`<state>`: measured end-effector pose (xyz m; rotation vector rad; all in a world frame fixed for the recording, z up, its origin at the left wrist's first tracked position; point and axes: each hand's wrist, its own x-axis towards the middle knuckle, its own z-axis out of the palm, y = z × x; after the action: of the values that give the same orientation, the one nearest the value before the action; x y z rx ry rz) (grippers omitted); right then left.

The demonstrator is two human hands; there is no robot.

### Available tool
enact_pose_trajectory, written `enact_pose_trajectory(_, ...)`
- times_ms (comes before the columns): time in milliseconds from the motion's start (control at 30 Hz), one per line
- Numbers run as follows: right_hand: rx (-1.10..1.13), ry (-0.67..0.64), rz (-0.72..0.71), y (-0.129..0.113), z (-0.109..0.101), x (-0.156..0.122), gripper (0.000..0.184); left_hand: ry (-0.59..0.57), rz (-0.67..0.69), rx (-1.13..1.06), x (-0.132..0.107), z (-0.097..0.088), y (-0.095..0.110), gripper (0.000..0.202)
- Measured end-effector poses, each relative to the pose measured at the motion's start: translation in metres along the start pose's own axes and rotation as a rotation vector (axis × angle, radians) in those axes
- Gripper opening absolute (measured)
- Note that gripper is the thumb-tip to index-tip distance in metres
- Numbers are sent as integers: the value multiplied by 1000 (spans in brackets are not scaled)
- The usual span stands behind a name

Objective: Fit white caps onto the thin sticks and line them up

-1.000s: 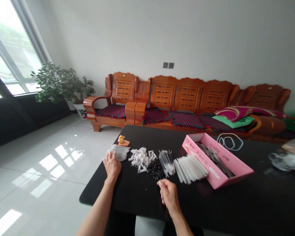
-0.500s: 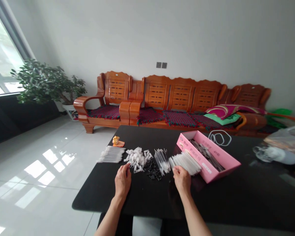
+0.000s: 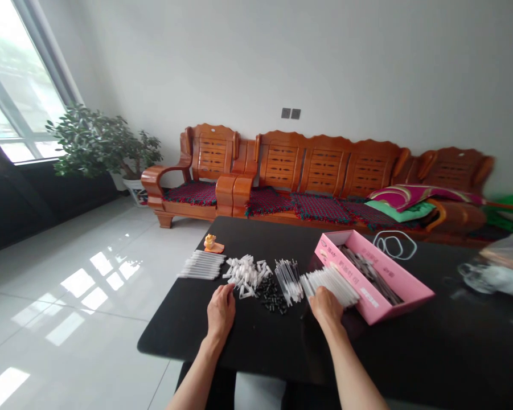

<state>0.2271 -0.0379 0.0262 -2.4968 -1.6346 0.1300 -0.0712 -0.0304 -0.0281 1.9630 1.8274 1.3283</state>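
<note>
My left hand [image 3: 221,312] rests on the black table with its fingers curled closed, just in front of a heap of short white plastic pieces [image 3: 246,272]; whatever it may hold is hidden. Over the near ends of a row of thin white tubes [image 3: 335,283] is my right hand [image 3: 325,307], fingers pressed together against them. I cannot make out what is between its fingertips. Between the hands lie a pile of small black caps [image 3: 272,293] and a bundle of slim refill-like rods [image 3: 288,280]. Assembled-looking white sticks [image 3: 202,265] lie side by side at the left.
A pink box [image 3: 399,304] holding dark strips stands right of the tubes. Behind the sticks sits a small yellow figurine [image 3: 210,241]. White cord loops [image 3: 395,245] and a plastic bag [image 3: 508,250] are farther right. A wooden sofa [image 3: 282,162] stands behind the black table [image 3: 188,319].
My right hand has moved forward onto the white tubes. My left hand stays closed near the white pieces. The whole view has shifted slightly as the head turned left.
</note>
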Motion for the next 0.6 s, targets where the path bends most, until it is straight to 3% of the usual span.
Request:
enact_pose_trajectory(200, 102, 51, -16, 7, 0, 3, 20, -6, -4, -19, 0, -4, 3, 27)
enact_pose_trajectory(300, 407, 179, -92, 5, 12, -11, 30, -38, -25, -25, 0, -4, 14, 23)
enact_pose_trajectory(433, 752, 297, -74, 0, 33, -35, 40, -171, -76, -35, 5, 7, 48, 16)
enact_pose_trajectory(600, 874, 325, -53, -3, 44, -51, 41, -348, -84, 59, 27, 35, 96, 15)
